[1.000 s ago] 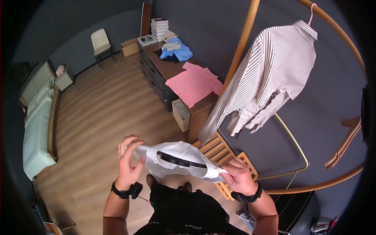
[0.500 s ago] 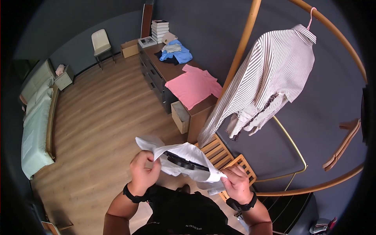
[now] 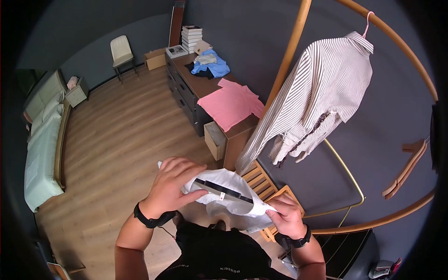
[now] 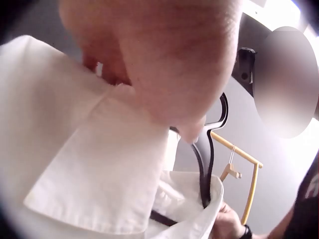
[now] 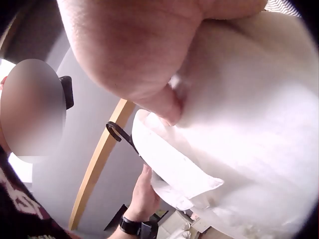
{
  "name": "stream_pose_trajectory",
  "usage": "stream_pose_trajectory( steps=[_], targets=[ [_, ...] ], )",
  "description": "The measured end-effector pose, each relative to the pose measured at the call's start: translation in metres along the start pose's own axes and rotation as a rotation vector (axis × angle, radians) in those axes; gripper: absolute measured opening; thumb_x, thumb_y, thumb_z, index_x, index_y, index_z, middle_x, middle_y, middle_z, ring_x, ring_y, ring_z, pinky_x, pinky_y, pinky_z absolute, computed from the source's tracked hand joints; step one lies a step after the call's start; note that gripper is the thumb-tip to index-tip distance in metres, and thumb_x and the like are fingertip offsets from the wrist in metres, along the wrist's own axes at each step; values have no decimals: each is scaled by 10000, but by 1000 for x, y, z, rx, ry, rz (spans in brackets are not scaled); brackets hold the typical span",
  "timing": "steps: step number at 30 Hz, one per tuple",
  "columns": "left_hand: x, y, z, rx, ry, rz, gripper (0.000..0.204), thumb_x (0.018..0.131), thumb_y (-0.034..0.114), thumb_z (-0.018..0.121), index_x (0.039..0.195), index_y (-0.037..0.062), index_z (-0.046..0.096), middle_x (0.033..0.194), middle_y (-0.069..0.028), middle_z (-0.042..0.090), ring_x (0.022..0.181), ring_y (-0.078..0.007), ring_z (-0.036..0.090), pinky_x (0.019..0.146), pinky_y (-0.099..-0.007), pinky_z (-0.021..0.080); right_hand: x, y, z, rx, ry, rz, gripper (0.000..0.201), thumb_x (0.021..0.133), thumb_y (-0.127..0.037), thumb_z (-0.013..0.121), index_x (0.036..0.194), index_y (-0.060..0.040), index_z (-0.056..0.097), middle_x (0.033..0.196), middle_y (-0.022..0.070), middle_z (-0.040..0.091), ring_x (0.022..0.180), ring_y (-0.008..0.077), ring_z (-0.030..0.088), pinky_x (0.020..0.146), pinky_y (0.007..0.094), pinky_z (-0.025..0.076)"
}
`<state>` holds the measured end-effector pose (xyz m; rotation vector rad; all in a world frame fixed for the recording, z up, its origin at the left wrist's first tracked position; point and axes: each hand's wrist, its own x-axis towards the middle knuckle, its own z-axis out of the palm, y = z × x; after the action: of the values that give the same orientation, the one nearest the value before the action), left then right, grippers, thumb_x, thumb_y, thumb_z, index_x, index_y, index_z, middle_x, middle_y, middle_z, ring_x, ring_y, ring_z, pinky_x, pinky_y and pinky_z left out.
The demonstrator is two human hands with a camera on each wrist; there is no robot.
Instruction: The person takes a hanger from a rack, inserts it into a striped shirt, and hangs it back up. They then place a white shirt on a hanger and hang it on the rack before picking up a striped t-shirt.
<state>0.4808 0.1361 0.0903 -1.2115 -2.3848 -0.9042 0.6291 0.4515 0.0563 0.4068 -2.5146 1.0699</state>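
A white collared shirt point(image 3: 219, 179) is held in front of the body, with a black hanger point(image 3: 228, 191) inside its neck opening. My left hand point(image 3: 173, 186) holds the left side of the collar, fingers over the outside and thumb at the opening. On the other side my right hand point(image 3: 285, 217) pinches the cloth between thumb and fingers. The left wrist view shows a collar point point(image 4: 99, 184) hanging below the palm, near the hanger's curved hook point(image 4: 222, 112). In the right wrist view, the hook point(image 5: 114, 130) stands out past the collar point(image 5: 172, 154).
A striped shirt point(image 3: 326, 84) hangs on a wooden rack point(image 3: 291, 44) at right, above a slatted wooden stand point(image 3: 259, 182). Wooden hangers point(image 3: 408, 170) hang farther right. A pink T-shirt point(image 3: 231, 102) and folded clothes point(image 3: 212, 65) lie on the dresser point(image 3: 186, 86). At left stands a bed point(image 3: 44, 158).
My left hand goes from loosely spread at the shirt's left edge to gripping the cloth, then to lying over the collar. The right hand keeps its pinch. The hanger sits lower inside the collar.
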Motion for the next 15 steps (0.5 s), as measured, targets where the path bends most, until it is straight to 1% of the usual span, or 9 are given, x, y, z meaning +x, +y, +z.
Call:
stream_pose_trajectory(
  steps=[1,2,3,5,6,8,9,12,15],
  targets=[
    [4,2,-2,-7,-98,29,536,770,350,812,1202,68,668,1146,-109,671,1102,-319,595,973,-439,425,2,-1,-1,-7,-12,-15,140,810,-28,759,943,6,733,851,118,683,744,275,606,679,356,469],
    [7,4,-1,-26,-87,5,510,770,340,817,1184,75,678,1051,-105,701,1034,-310,629,947,-422,445,2,-1,-1,-8,-13,-15,140,810,-28,759,943,6,733,851,118,683,744,275,606,679,356,469],
    [7,3,1,-28,-87,5,510,770,340,817,1184,75,678,1051,-105,701,1034,-310,629,947,-422,445,3,-1,0,0,2,-26,143,805,-25,760,942,6,733,855,117,684,749,273,609,682,354,470],
    [5,-3,6,-181,-130,-98,427,798,269,802,1158,78,680,991,-108,707,975,-323,646,911,-405,464,1,0,1,5,17,-34,147,800,-22,760,941,7,733,859,117,685,755,272,611,685,353,471],
    [4,-4,7,-183,-131,-93,427,798,269,802,1158,78,680,991,-108,707,975,-323,646,911,-405,464,0,1,2,4,30,-24,154,792,-19,762,942,6,735,862,116,686,759,270,614,691,352,472],
    [4,-4,10,-306,-146,-93,347,809,163,769,1135,85,681,923,-101,706,924,-330,647,882,-406,478,-2,1,2,1,48,-10,162,785,-16,764,943,6,736,865,116,688,762,268,616,697,351,472],
    [3,-4,10,-308,-149,-89,347,809,163,769,1135,85,681,923,-101,706,924,-330,647,882,-406,478,-3,1,1,17,54,-2,171,777,-14,766,944,5,738,865,115,689,762,267,617,701,352,472],
    [4,-2,12,-356,-184,-67,368,793,78,732,1156,93,675,967,-108,698,922,-330,638,884,-407,481,-7,3,0,38,64,14,188,762,-10,771,947,3,742,865,113,690,762,266,617,708,353,472],
    [7,4,12,-447,-135,-78,439,778,45,713,1210,102,659,1021,-118,685,917,-326,630,894,-404,481,-8,4,-1,33,70,10,204,749,-11,775,951,-1,746,864,110,691,762,264,618,708,352,472]
  ],
)
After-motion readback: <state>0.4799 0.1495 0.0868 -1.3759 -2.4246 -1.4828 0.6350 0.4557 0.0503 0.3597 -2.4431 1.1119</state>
